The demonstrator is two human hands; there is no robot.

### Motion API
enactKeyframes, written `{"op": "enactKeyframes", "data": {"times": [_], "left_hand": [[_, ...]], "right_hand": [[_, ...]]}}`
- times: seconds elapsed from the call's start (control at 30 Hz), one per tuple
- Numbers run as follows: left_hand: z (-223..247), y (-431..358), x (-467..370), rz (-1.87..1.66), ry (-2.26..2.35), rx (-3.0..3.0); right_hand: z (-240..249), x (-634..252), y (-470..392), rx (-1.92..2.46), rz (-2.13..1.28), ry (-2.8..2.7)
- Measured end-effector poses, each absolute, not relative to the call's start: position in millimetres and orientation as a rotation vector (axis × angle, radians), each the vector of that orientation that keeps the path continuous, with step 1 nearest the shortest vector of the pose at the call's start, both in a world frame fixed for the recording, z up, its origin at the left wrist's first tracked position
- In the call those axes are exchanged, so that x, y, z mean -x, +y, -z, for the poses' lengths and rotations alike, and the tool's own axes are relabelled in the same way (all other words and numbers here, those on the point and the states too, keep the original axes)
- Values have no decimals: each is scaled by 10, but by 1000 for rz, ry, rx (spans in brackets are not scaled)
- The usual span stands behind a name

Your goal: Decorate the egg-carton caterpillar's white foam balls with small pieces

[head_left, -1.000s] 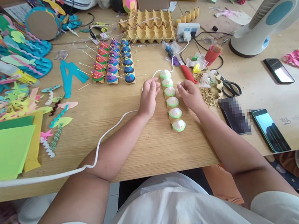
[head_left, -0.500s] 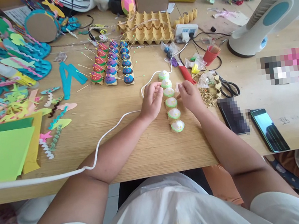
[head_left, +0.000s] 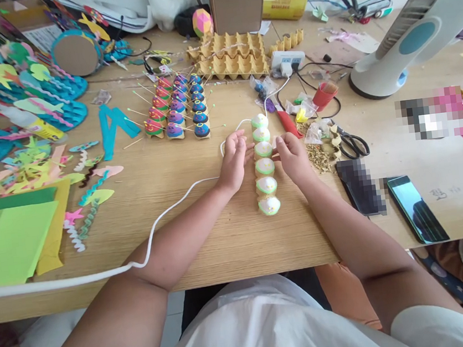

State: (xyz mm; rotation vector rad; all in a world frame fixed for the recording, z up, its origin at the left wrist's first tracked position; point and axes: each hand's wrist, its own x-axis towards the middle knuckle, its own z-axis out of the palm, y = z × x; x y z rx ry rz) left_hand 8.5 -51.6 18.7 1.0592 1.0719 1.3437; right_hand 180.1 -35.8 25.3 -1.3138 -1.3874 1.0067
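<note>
A strip cut from an egg carton (head_left: 267, 184) lies lengthwise in front of me, its several cups painted white with green rims and small yellow marks. My left hand (head_left: 233, 159) is at its left side, fingers curved and fingertips against the cups near the middle. From the right, my right hand (head_left: 293, 156) meets the same strip with bent fingers, thumb on top. Between them the two hands hold the strip by its sides. The undersides of both hands' fingers are partly hidden.
Red, purple and blue painted carton strips (head_left: 174, 113) with thin sticks stand behind. A white cable (head_left: 164, 208) crosses my left forearm. Scissors (head_left: 352, 142), wood-like shavings (head_left: 317, 159), a phone (head_left: 417, 209) and a white fan (head_left: 398, 43) are at right; coloured paper (head_left: 9, 243) lies left.
The white-painted strip has turned from a slant to nearly straight toward me. Both hands' fingertips have come in closer against its sides. The whole view has shifted slightly.
</note>
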Motion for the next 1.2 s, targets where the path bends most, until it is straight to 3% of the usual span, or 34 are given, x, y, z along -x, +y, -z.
{"op": "enactKeyframes", "data": {"times": [0.7,1.2], "left_hand": [[-16,-308,-49,-1413,992,-919],[-273,-421,-103,-1409,950,-571]], "right_hand": [[-22,-1781,-101,1249,-1027,-1450],[-42,-1854,-167,1277,-1019,-1463]]}}
